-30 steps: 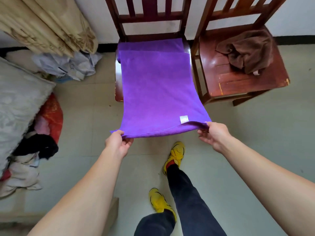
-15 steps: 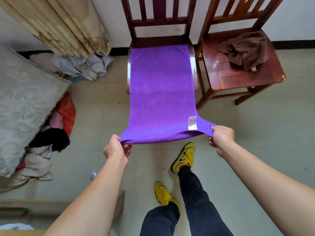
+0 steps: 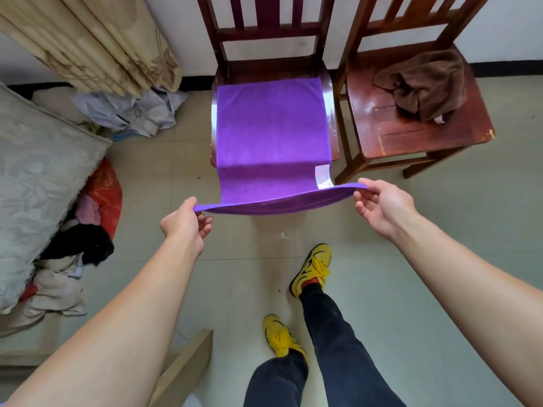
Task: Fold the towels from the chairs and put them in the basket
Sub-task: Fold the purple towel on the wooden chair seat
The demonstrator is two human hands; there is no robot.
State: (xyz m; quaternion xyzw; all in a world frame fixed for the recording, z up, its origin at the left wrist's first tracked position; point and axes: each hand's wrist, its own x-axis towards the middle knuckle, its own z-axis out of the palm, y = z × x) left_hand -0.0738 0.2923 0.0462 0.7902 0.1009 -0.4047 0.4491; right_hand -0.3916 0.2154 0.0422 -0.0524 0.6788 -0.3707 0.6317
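Observation:
A purple towel (image 3: 270,124) lies spread flat over the seat of the left wooden chair (image 3: 266,33), with its near end lifted off the front edge. My left hand (image 3: 183,223) pinches the near left corner and my right hand (image 3: 382,205) pinches the near right corner, next to a white label (image 3: 322,177). The near edge stretches between both hands in a shallow curve. A crumpled brown towel (image 3: 426,83) sits on the seat of the right chair (image 3: 423,136). No basket shows in view.
A beige curtain (image 3: 97,45) hangs at upper left above a heap of pale cloth (image 3: 132,111). A grey bed cover (image 3: 35,177) and mixed clothes (image 3: 79,245) fill the left side. A light wooden frame (image 3: 182,368) lies near my legs on the tiled floor.
Both hands have raised the towel's near edge and brought it closer to the chair, so less towel hangs in front of the seat. The hands have spread further apart.

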